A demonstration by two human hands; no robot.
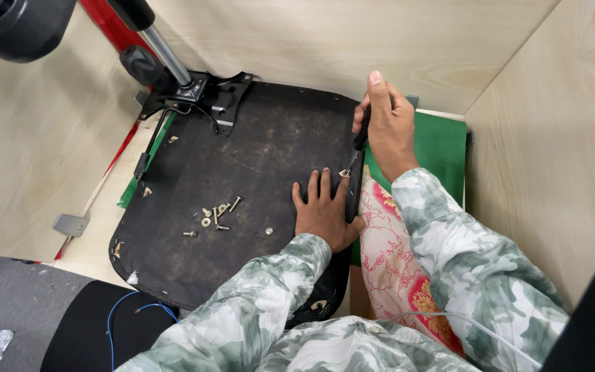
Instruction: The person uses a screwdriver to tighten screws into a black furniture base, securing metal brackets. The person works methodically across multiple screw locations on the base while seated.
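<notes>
The black seat base [242, 172] lies upside down on the floor between pale wooden panels, and everything else sits relative to it. The left hand [324, 210] presses flat on its right part, fingers spread, holding nothing. Just past its right edge the right hand [385, 124] is closed around the dark handle of a screwdriver [355, 155], whose tip points down at that edge beside the left fingertips. A cluster of loose screws and washers [216, 212] rests on the base's middle, left of the flat hand. At the base's far left corner a black metal bracket [204, 96] with a chrome column is attached. A green sheet [439, 148] lies beyond its right side.
</notes>
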